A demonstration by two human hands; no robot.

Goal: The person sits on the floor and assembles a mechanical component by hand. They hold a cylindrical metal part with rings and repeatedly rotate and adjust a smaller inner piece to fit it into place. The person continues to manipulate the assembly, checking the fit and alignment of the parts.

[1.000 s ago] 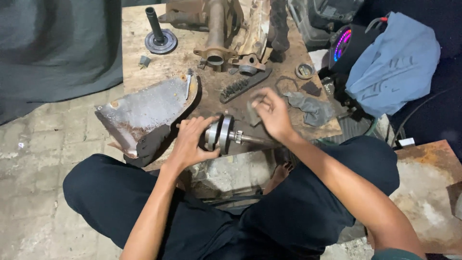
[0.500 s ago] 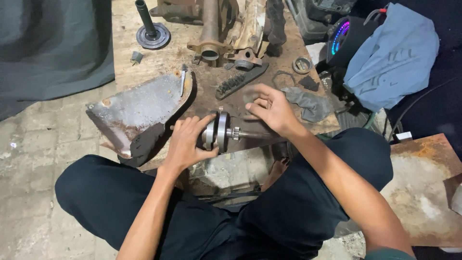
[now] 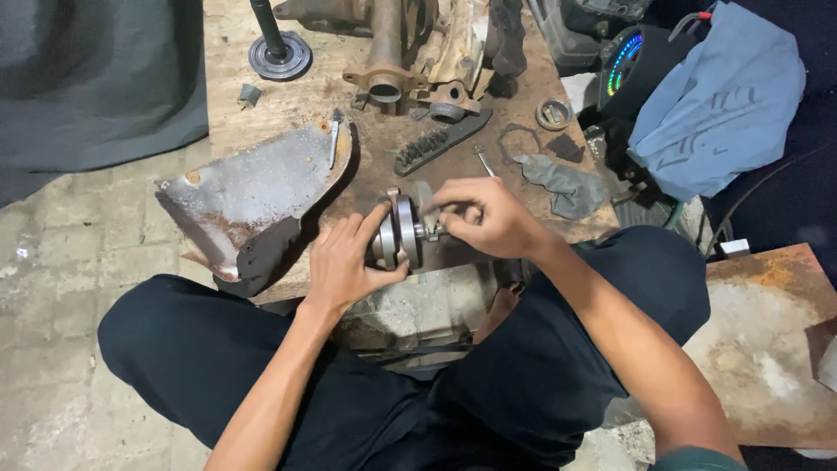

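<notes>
Steel crank part (image 3: 403,234), shaft rightward

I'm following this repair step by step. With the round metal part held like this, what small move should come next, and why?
Probably keep the left hand steady and let the right hand go on working at the short shaft end. The left holds the round metal part on edge on the wooden board, and the right fingertips pinch right at its shaft.

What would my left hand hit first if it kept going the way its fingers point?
The left hand already touches the round metal part; beyond it, likely the wire brush, though depth is unclear.
</notes>
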